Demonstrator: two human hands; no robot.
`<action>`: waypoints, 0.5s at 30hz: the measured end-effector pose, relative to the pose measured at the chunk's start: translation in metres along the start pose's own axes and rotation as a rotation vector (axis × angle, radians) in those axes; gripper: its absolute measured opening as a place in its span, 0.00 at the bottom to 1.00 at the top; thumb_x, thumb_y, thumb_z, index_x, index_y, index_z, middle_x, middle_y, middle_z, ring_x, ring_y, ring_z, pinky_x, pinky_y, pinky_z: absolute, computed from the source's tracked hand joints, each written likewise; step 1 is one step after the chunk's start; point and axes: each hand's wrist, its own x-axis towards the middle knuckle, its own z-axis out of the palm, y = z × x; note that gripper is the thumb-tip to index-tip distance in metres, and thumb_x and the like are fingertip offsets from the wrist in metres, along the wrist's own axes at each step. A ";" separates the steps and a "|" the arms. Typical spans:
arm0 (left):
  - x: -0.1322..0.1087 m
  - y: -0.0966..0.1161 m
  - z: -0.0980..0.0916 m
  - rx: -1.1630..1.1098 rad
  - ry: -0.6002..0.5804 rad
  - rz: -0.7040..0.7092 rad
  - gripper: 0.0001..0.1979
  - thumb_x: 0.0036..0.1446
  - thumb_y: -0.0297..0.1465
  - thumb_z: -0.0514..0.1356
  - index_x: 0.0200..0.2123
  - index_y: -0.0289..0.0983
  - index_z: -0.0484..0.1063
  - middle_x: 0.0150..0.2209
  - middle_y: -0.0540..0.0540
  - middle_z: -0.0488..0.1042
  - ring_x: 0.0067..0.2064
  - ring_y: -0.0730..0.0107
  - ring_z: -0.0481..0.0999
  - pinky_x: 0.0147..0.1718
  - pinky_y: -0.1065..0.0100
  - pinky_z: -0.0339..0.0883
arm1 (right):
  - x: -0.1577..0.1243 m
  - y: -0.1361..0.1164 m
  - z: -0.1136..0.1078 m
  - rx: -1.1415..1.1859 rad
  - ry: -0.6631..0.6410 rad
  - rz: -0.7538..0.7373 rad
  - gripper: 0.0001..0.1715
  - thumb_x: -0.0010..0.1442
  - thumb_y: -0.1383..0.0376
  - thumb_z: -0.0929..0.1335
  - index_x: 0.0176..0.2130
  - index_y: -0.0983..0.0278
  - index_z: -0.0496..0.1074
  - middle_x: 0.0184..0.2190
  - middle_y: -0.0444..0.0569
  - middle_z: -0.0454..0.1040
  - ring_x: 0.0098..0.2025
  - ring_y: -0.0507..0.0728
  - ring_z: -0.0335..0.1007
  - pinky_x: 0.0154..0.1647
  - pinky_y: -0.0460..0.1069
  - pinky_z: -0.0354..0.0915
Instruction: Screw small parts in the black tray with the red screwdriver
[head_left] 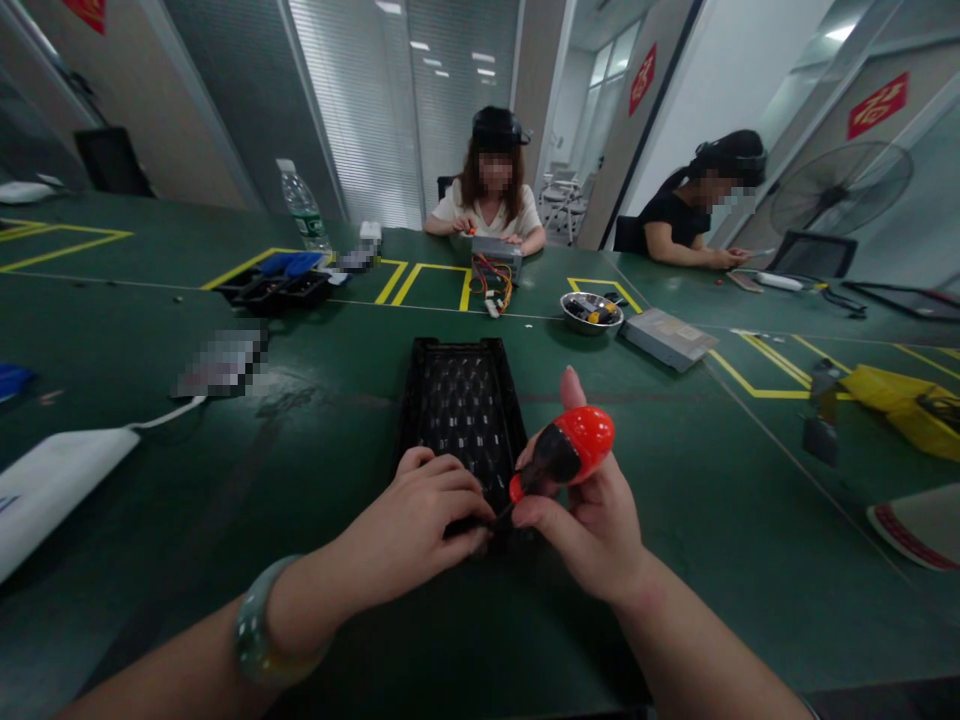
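A black perforated metal case (461, 400) lies lengthwise on the green table in front of me. My left hand (420, 520) rests on its near end, fingers curled and pressed on the edge, with a pale green bangle on the wrist. My right hand (592, 520) is closed round a screwdriver (566, 455) with a red and black handle. Its thin shaft points down-left to the case's near edge, right beside my left fingertips.
A steel bowl (591, 312) of small parts and a grey drive unit (667, 338) lie beyond the case on the right. A black tray (274, 288), a water bottle (304, 210) and a white adapter (52, 485) sit left. Two people work at the far side. Yellow objects (907, 400) lie right.
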 end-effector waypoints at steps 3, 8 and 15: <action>0.000 -0.001 0.002 -0.004 0.008 -0.005 0.04 0.61 0.32 0.65 0.40 0.46 0.77 0.39 0.57 0.78 0.46 0.67 0.73 0.51 0.58 0.47 | 0.001 -0.001 0.002 0.119 0.069 0.024 0.39 0.61 0.62 0.75 0.65 0.48 0.58 0.40 0.45 0.73 0.34 0.55 0.71 0.36 0.51 0.70; 0.000 -0.001 0.003 0.010 0.010 -0.002 0.04 0.61 0.33 0.65 0.40 0.46 0.77 0.40 0.57 0.78 0.47 0.66 0.73 0.51 0.57 0.47 | 0.002 -0.001 -0.004 0.105 0.034 0.017 0.31 0.62 0.62 0.74 0.61 0.49 0.65 0.42 0.46 0.73 0.38 0.56 0.71 0.39 0.53 0.70; 0.000 -0.001 0.002 0.006 0.001 -0.006 0.04 0.61 0.33 0.65 0.40 0.47 0.77 0.41 0.57 0.78 0.48 0.67 0.73 0.52 0.57 0.46 | 0.001 -0.005 -0.006 0.139 -0.093 -0.030 0.35 0.68 0.60 0.67 0.69 0.55 0.56 0.41 0.49 0.72 0.40 0.58 0.71 0.50 0.59 0.70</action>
